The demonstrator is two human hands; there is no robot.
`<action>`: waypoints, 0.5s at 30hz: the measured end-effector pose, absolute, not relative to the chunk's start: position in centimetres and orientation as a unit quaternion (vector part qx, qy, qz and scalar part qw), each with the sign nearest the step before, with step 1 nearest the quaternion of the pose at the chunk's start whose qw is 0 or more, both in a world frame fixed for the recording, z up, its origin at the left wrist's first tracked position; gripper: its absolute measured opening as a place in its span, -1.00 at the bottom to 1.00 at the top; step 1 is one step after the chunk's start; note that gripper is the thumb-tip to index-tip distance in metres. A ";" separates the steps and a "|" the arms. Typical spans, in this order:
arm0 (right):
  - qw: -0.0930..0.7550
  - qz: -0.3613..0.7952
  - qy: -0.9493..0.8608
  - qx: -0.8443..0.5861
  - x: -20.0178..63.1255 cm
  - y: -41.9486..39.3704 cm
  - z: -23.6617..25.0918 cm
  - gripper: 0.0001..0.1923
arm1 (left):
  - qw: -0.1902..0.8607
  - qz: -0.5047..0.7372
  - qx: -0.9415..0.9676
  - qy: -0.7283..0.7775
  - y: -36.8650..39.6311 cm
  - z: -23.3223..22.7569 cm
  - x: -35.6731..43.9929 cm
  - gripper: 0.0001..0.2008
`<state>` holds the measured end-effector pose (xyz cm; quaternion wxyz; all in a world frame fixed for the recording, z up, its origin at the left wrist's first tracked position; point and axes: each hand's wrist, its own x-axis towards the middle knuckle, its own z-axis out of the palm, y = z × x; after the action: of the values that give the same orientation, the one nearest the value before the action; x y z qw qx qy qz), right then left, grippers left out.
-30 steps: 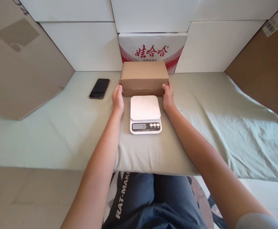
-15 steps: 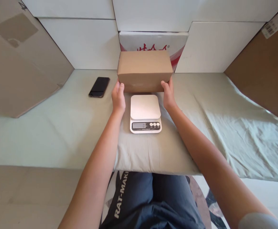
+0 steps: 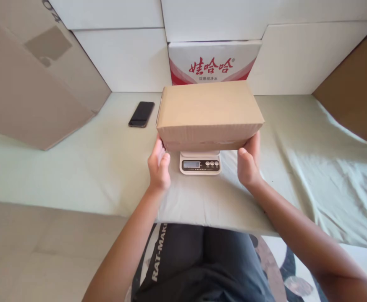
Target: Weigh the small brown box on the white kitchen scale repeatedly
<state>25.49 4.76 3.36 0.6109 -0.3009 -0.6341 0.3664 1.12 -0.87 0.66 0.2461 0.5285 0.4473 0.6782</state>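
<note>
My fingers are curled under and around the two lower end corners of the brown cardboard box (image 3: 209, 114). My left hand (image 3: 159, 167) grips the near left corner, thumb on the front face and fingertips tucked out of sight beneath. My right hand (image 3: 249, 161) does the same at the near right corner, palm pressed to the end. Both hands are clamped on the box, one at each end, and it hangs between them, level, just over the white kitchen scale (image 3: 200, 162). Only the scale's display strip and buttons show under the box's front edge, and I cannot tell whether the box's bottom touches the platform or floats clear of it.

The box looks stiff and closed, with plain dry cardboard that should not slip under bare skin. My wrists look easy, so I judge it fairly light, though its contents are hidden and could shift inside. The safest hold seems to be where I have it, low at the ends, so the bottom is carried and the walls are not squeezed in.

The scale sits on a pale green cloth (image 3: 297, 167) over the table. A dark phone (image 3: 141, 114) lies well to the left, and a red-and-white printed carton (image 3: 214, 63) stands behind the box against white panels.
</note>
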 end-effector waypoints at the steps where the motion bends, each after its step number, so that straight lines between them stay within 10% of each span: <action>1: 0.615 0.365 -0.631 -0.302 25.5 4.7 3.0 -0.30 | 0.247 0.679 0.532 0.442 -0.8 0.5 1.3 -0.32; 15: 0.634 0.386 -0.596 -0.306 25.3 5.1 0.7 -0.35 | 0.274 0.680 0.484 0.477 -0.4 -1.2 1.2 -0.25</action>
<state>25.34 5.13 0.73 0.6341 -0.3063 -0.5962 0.3857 1.24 -0.37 -1.23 0.2738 0.4838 0.4775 0.6804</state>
